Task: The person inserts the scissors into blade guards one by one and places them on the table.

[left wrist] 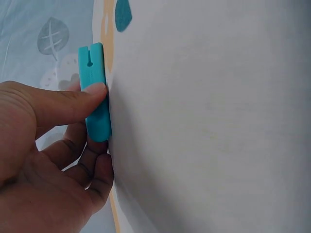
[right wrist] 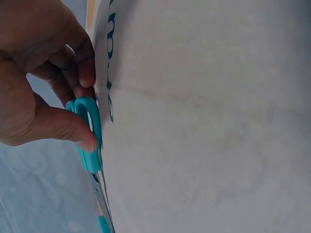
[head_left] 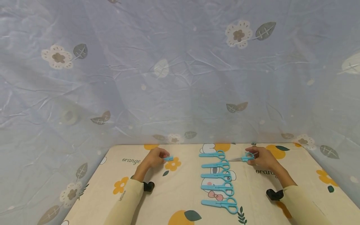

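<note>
In my left hand (head_left: 156, 157) I pinch a teal scissors cover (left wrist: 97, 114) between thumb and fingers, close over the cloth on the left of the table. The cover has a slot at its far end. My right hand (head_left: 262, 157) grips the handles of a pair of scissors (head_left: 247, 157) whose bare metal blades point left. In the right wrist view, the thumb presses on the teal handle loops (right wrist: 90, 131). Left of those blades, several blue scissors lie in a column, among them the back pair (head_left: 212, 154) and the front pair (head_left: 220, 203), their blades covered in blue.
The table carries a cream cloth (head_left: 157, 203) printed with oranges, flowers and a cartoon animal. A pale blue-grey patterned sheet (head_left: 180, 93) hangs behind it and along both sides. Black wrist straps with cameras show at the left wrist (head_left: 149, 186) and the right wrist (head_left: 275, 195).
</note>
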Demonstrator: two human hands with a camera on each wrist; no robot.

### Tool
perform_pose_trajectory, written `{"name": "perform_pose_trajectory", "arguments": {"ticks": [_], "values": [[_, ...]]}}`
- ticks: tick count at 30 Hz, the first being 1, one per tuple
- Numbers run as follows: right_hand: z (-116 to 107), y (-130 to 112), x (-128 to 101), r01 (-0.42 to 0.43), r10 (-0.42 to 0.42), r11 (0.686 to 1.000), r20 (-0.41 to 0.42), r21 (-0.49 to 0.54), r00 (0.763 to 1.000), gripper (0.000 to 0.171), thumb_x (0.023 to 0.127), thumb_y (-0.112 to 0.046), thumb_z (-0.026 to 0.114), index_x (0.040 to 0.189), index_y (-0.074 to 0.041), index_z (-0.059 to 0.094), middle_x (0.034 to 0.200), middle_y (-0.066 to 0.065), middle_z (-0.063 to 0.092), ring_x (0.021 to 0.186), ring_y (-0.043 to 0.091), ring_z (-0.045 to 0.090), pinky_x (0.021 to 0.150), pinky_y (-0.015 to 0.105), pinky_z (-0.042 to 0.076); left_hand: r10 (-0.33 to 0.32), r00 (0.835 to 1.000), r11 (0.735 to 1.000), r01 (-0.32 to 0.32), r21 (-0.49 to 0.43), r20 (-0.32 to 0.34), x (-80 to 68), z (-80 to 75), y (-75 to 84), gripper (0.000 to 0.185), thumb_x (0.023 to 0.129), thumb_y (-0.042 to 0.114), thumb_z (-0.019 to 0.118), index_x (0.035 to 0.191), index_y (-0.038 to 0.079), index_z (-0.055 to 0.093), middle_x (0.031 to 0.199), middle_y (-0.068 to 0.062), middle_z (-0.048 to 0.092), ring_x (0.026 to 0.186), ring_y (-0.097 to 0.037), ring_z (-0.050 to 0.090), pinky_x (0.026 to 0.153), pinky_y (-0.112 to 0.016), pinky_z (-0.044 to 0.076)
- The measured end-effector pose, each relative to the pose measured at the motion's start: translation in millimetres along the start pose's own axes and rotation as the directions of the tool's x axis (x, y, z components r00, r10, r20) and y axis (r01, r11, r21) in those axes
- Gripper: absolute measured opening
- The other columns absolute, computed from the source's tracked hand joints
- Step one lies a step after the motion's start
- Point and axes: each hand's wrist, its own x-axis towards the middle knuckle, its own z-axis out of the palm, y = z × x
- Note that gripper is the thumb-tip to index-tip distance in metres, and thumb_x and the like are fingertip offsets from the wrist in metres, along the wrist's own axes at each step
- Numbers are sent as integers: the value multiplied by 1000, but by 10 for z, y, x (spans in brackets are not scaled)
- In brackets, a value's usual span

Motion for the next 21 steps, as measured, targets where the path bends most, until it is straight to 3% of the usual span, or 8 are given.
{"name": "perform_pose_trajectory", "arguments": {"ticks": [8, 13, 21], "values": [[32, 57, -8, 29, -29, 999, 8, 14, 1000, 50, 87, -10, 88, 132, 4, 70, 112, 15, 77, 92, 19, 66, 75, 27, 53, 12, 1000, 1000, -12, 20, 4, -11, 18, 24, 24, 85, -10, 76, 99, 7, 83, 93, -3, 76, 87, -14, 64, 86, -36, 57], [56, 73, -16, 36, -36, 999, -14, 33, 999, 42, 89, -10, 86, 127, 2, 73, 104, 11, 78, 85, 14, 64, 71, 25, 51, 25, 1000, 999, -25, 23, 14, -13, 10, 35, 23, 87, -7, 76, 99, 11, 83, 95, -1, 76, 91, -14, 64, 92, -41, 57], [44, 54, -56, 41, -40, 992, -7, 121, 999, 29, 96, -9, 79, 123, 2, 73, 101, 10, 80, 80, 7, 68, 68, 23, 56, 44, 998, 999, -44, 6, 41, -44, -11, 39, 18, 92, 0, 78, 105, 12, 83, 103, -4, 79, 96, -19, 70, 88, -41, 59]]}}
